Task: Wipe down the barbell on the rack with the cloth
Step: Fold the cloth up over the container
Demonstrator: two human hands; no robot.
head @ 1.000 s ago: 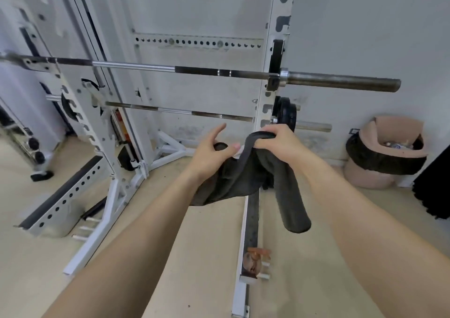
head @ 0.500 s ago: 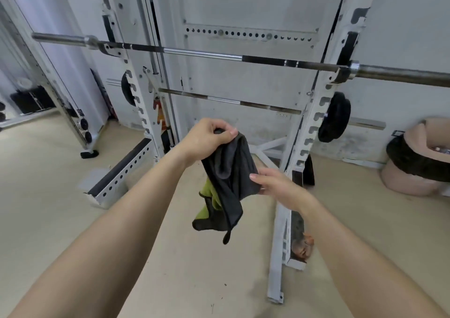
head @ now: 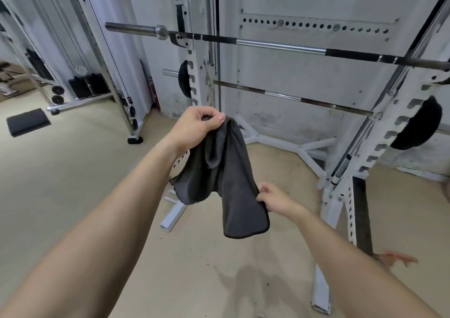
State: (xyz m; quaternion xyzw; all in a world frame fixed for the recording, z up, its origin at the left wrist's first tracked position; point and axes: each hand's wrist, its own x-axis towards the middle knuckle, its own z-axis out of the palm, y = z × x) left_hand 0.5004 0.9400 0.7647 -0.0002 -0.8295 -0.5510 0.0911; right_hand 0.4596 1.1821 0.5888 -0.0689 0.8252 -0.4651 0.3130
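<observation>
Holds the dark grey cloth up at mid-height, gripping its bunched top tight in the curled left hand. Pinches the cloth's right side edge lower down with the right hand, fingertips closed on the hem. Lets the rest hang loose: a rounded corner drooping at lower left and a longer flap with a stitched bottom edge below the right hand, both well above the floor.

Faces the white rack. Has the barbell ahead and above both hands, lying across the rack's hooks, well apart from the cloth and untouched. Sees its left sleeve end jutting past the left upright into free air, and loses its right end at the edge of view. Sees a second, lower bar spanning the uprights beyond the cloth, and a black plate hung outside the right upright.

Stands over beige floor with open air between the hands and the barbell. Has the rack's two base rails running toward the feet, one under the cloth, one at right. Has broad floor to the left, bounded by a cable machine and a black mat.
</observation>
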